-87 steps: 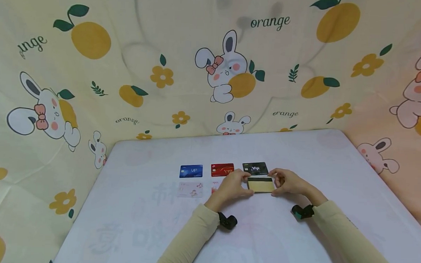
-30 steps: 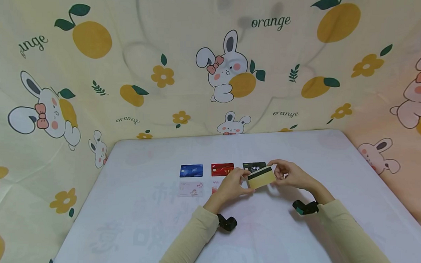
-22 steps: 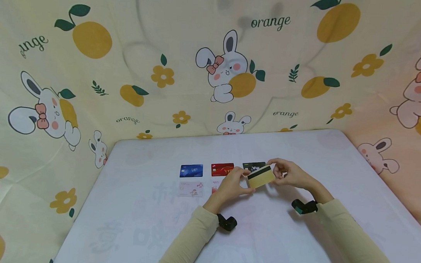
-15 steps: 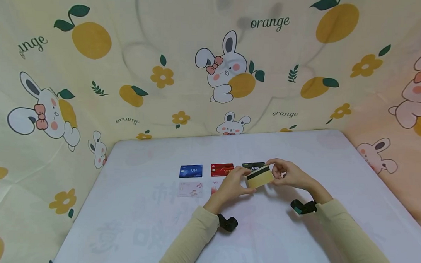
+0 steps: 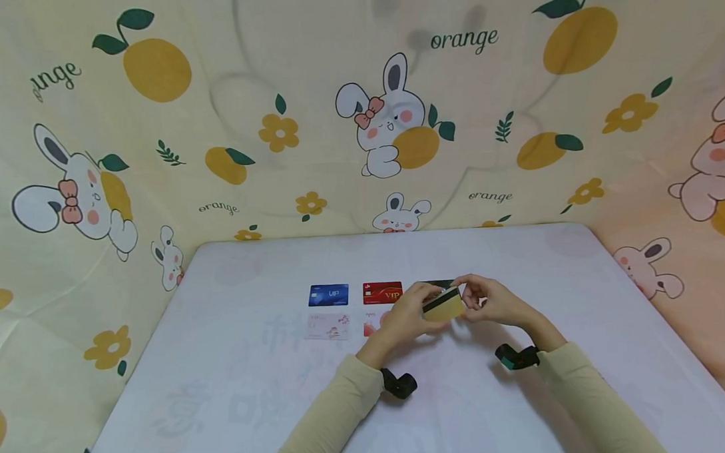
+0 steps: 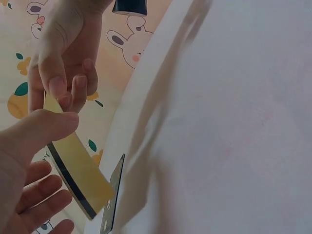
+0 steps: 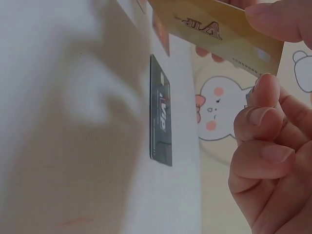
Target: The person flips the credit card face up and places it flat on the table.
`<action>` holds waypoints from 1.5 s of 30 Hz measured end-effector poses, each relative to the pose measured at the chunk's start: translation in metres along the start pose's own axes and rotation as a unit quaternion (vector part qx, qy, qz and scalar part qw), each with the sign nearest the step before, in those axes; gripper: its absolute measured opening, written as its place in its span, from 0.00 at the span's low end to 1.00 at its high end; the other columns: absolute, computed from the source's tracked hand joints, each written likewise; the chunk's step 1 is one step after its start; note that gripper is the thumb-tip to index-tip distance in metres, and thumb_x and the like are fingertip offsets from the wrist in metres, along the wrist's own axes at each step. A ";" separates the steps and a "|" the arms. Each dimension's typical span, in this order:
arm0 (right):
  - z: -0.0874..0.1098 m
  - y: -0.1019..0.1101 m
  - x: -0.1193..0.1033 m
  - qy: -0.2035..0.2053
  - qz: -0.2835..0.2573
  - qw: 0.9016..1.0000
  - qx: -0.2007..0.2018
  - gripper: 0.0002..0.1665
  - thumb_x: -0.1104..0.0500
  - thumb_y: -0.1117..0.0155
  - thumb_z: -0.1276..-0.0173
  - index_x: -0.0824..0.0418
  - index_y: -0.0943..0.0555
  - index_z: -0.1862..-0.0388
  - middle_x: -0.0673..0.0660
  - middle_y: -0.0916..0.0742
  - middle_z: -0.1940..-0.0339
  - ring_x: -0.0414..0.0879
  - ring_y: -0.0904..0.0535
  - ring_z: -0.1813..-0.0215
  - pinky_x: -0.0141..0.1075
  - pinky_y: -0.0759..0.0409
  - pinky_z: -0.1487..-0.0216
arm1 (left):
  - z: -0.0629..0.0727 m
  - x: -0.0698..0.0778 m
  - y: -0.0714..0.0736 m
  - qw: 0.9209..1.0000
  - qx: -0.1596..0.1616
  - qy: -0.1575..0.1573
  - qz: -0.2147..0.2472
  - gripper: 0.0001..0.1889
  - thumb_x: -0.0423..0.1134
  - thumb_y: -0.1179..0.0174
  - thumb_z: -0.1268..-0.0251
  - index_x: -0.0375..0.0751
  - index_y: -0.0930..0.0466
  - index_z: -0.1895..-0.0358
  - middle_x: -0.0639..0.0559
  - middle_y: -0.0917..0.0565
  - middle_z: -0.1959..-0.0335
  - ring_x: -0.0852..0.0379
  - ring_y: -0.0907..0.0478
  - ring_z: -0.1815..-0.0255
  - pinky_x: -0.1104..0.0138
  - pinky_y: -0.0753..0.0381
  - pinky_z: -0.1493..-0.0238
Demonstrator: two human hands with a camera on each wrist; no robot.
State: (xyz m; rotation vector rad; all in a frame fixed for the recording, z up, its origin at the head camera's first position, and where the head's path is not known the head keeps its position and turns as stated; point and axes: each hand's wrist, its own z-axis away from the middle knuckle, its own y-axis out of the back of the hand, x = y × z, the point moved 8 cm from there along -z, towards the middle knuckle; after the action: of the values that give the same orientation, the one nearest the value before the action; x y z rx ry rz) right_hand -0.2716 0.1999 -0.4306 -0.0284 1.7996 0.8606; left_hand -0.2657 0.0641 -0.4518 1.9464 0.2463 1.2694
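Observation:
In the head view a gold card (image 5: 445,307) with a dark stripe is held tilted above the table. My left hand (image 5: 408,316) pinches its left end, thumb on the striped face in the left wrist view. At the opposite end my right hand (image 5: 496,302) pinches a corner between thumb and fingertips. The right wrist view shows the other face of the card (image 7: 214,29), with VIP lettering and small digits. Behind it a dark VIP card (image 7: 161,112) lies on the table, mostly hidden by hands and gold card in the head view.
A blue VIP card (image 5: 329,295) and a red VIP card (image 5: 382,293) lie in the back row. In front of them are a pale pink card (image 5: 328,326) and a white-and-red card (image 5: 372,323), partly covered by my left hand. A printed cloth (image 5: 318,118) rises behind the white table (image 5: 244,356).
The gold card, earlier flat on the table, has been lifted and tilted by both hands. Just now my left hand shifted right over its left end, and the hands are closer together.

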 end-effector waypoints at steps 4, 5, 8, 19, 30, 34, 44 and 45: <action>-0.002 -0.002 0.000 0.006 0.002 1.000 -0.002 0.31 0.72 0.27 0.51 0.75 0.28 0.49 0.58 0.25 0.77 0.34 0.32 0.75 0.28 0.30 0.73 | -0.001 0.002 0.000 1.000 -0.004 0.011 0.010 0.32 0.44 0.28 0.48 0.40 0.27 0.39 0.48 0.23 0.42 0.54 0.23 0.46 0.72 0.23 0.46; -0.002 -0.003 0.001 0.005 0.004 1.000 -0.003 0.31 0.71 0.27 0.51 0.75 0.28 0.48 0.57 0.25 0.77 0.34 0.32 0.75 0.28 0.31 0.74 | -0.001 0.002 0.000 1.000 -0.005 0.015 0.008 0.32 0.44 0.28 0.48 0.41 0.27 0.39 0.48 0.23 0.42 0.55 0.23 0.46 0.73 0.23 0.46; -0.003 -0.004 0.002 0.000 0.011 1.000 -0.004 0.31 0.71 0.26 0.51 0.74 0.28 0.48 0.56 0.25 0.77 0.32 0.32 0.75 0.27 0.30 0.74 | -0.001 0.003 0.000 1.000 -0.005 0.021 0.002 0.32 0.45 0.28 0.48 0.42 0.27 0.39 0.49 0.23 0.42 0.56 0.23 0.46 0.74 0.23 0.46; -0.005 -0.007 0.003 -0.020 0.008 1.000 -0.010 0.31 0.70 0.27 0.52 0.72 0.27 0.48 0.55 0.25 0.76 0.32 0.32 0.74 0.28 0.30 0.73 | -0.002 0.005 0.000 1.000 0.004 0.014 0.004 0.31 0.44 0.28 0.48 0.41 0.26 0.39 0.47 0.22 0.42 0.55 0.22 0.44 0.72 0.22 0.42; -0.004 -0.006 0.007 -0.011 -0.026 1.000 -0.009 0.31 0.71 0.28 0.50 0.72 0.28 0.45 0.59 0.26 0.77 0.32 0.31 0.74 0.29 0.29 0.73 | -0.002 0.006 0.002 1.000 0.011 0.002 0.025 0.30 0.45 0.29 0.47 0.39 0.26 0.41 0.45 0.21 0.44 0.52 0.21 0.44 0.67 0.19 0.44; -0.002 -0.007 0.010 -0.011 -0.036 0.999 -0.010 0.31 0.70 0.28 0.48 0.72 0.28 0.45 0.57 0.25 0.76 0.32 0.30 0.74 0.29 0.28 0.73 | -0.003 0.004 0.003 1.000 0.011 0.006 0.028 0.30 0.46 0.29 0.47 0.41 0.26 0.41 0.46 0.21 0.46 0.52 0.21 0.45 0.67 0.19 0.45; 0.003 -0.013 0.023 -0.072 -0.071 0.995 -0.018 0.33 0.66 0.29 0.44 0.74 0.30 0.42 0.50 0.19 0.69 0.35 0.24 0.69 0.30 0.23 0.72 | -0.002 0.003 0.006 0.998 0.020 0.016 0.054 0.31 0.45 0.29 0.47 0.40 0.27 0.39 0.46 0.21 0.44 0.52 0.21 0.44 0.62 0.21 0.40; 0.003 -0.014 0.026 -0.080 -0.073 0.994 -0.017 0.33 0.65 0.29 0.44 0.73 0.30 0.41 0.51 0.18 0.68 0.35 0.23 0.68 0.30 0.23 0.71 | -0.002 0.003 0.007 0.998 0.021 0.014 0.056 0.31 0.44 0.29 0.46 0.40 0.28 0.39 0.46 0.21 0.44 0.52 0.22 0.43 0.62 0.21 0.40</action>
State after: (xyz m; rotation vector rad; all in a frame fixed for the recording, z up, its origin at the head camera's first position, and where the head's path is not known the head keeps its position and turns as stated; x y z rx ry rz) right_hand -0.2740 0.2010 -0.4600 -0.1074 1.6125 0.7671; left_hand -0.2672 0.0621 -0.4442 2.0031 0.1821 1.3737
